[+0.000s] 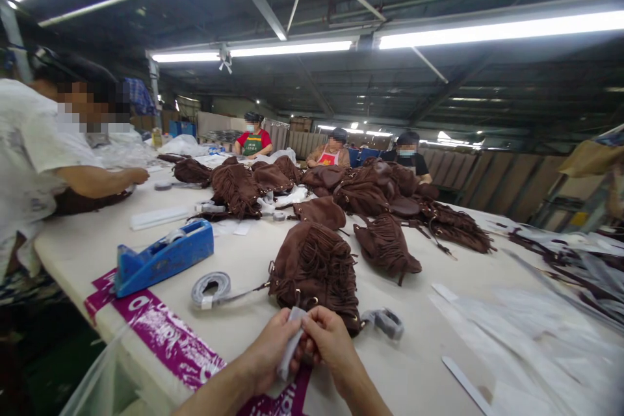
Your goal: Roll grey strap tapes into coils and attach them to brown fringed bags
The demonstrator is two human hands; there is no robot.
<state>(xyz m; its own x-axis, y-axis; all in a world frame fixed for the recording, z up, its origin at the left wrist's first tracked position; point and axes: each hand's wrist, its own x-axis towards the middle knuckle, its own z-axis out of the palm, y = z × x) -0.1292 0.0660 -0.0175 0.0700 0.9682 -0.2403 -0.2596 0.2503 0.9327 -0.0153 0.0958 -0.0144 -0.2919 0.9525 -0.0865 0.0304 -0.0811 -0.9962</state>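
At the table's near edge, my left hand (275,349) is closed around a narrow strip of whitish translucent wrapping (291,346). My right hand (327,338) pinches the upper end of that strip, its fingertips touching the left thumb. Just beyond both hands lies a dark brown fringed bag (314,266). From its left side a strap runs to a coil wrapped in pale material (211,289). On the bag's right a second wrapped coil (385,323) rests on the table. Whatever lies inside the held strip is hidden.
A blue tape dispenser (166,253) stands left on a purple printed sheet (166,338). More brown bags (370,188) are heaped across the table's middle. White sheets (536,338) lie right. A co-worker in white (43,136) works at left; several others sit at the far side.
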